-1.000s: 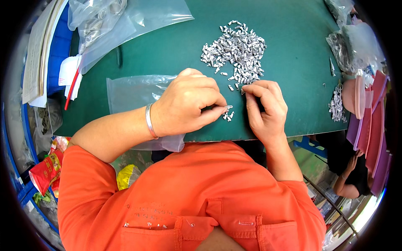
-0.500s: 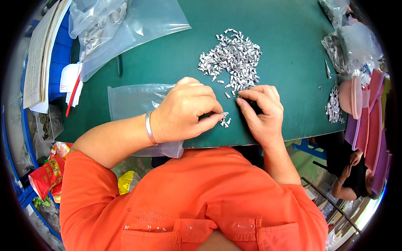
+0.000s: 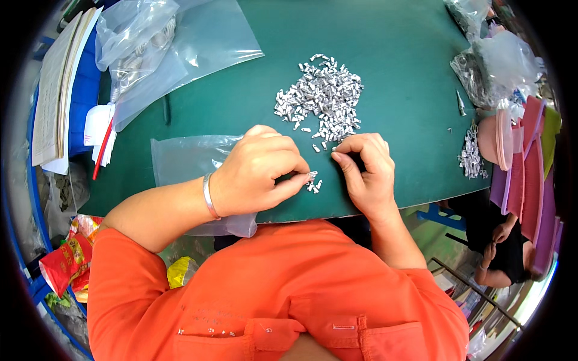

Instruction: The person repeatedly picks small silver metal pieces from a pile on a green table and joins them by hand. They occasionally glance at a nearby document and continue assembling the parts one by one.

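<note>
On the green table top lies a big heap of small silver metal clips (image 3: 325, 99), with a few loose ones along its near edge. My left hand (image 3: 259, 174), a silver bangle at its wrist, pinches a small metal clip (image 3: 312, 174) between thumb and forefinger. Just beneath those fingertips sits a little cluster of clips (image 3: 314, 187). To the right, my right hand (image 3: 368, 171) has thumb and forefinger together at the heap's near edge. A tiny silvery piece shows at these fingertips, mostly covered by them.
A clear plastic bag (image 3: 180, 159) lies flat, partly under my left forearm. Bags holding metal rings (image 3: 135, 66) are at the far left, beside a blue bin (image 3: 84, 84) and a red pen (image 3: 103, 149). At right are more clips (image 3: 471, 155) and a pink tub (image 3: 497, 138).
My right thumb and forefinger, apart before, have closed together at the heap's edge. The left hand keeps its pinch over the small cluster. The whole view has shifted slightly.
</note>
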A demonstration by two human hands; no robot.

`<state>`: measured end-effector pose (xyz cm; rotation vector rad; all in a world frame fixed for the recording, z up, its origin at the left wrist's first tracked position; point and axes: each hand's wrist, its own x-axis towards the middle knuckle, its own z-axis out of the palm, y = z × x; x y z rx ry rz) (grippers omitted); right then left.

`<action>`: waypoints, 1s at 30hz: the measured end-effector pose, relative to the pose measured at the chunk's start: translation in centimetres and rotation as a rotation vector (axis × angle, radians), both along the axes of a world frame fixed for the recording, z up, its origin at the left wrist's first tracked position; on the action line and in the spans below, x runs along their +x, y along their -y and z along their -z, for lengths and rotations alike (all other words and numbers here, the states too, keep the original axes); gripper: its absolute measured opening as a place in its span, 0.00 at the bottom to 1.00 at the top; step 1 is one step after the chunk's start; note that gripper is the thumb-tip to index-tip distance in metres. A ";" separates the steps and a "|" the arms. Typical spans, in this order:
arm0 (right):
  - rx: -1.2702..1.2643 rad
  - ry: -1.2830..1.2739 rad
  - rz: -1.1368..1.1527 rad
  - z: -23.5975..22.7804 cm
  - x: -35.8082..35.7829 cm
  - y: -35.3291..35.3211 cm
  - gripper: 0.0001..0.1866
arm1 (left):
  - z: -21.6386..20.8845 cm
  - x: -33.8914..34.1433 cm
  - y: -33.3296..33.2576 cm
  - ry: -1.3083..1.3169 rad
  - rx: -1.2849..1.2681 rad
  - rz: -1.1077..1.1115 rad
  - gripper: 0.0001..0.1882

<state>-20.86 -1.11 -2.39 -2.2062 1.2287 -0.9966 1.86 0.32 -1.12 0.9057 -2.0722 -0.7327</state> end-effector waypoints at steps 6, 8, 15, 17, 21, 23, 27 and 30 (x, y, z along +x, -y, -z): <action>-0.026 0.045 -0.006 0.1 0.1 0.1 0.09 | -0.1 0.2 0.0 0.009 0.000 -0.002 0.06; -0.023 0.050 -0.001 -0.1 0.3 0.0 0.09 | -0.4 0.3 0.0 0.020 0.005 0.006 0.06; -0.097 0.105 -0.041 0.8 0.0 0.6 0.09 | -0.6 -0.1 0.4 0.068 0.010 0.003 0.07; -0.093 0.106 -0.007 1.0 -0.2 0.4 0.08 | -1.0 -0.6 0.3 0.097 0.047 -0.009 0.07; -0.074 0.130 0.032 1.5 -0.3 -0.2 0.07 | -0.7 -1.1 0.0 0.070 0.009 -0.043 0.08; -0.073 0.140 0.036 1.7 -0.2 -0.3 0.07 | -0.7 -1.3 -0.2 0.072 -0.003 -0.060 0.08; -0.084 0.153 0.038 2.1 0.1 -0.3 0.06 | -0.6 -1.1 -0.4 0.085 0.034 -0.065 0.07; -0.076 0.147 0.040 2.2 0.2 -0.3 0.05 | -0.6 -1.2 -0.4 0.078 0.046 -0.078 0.07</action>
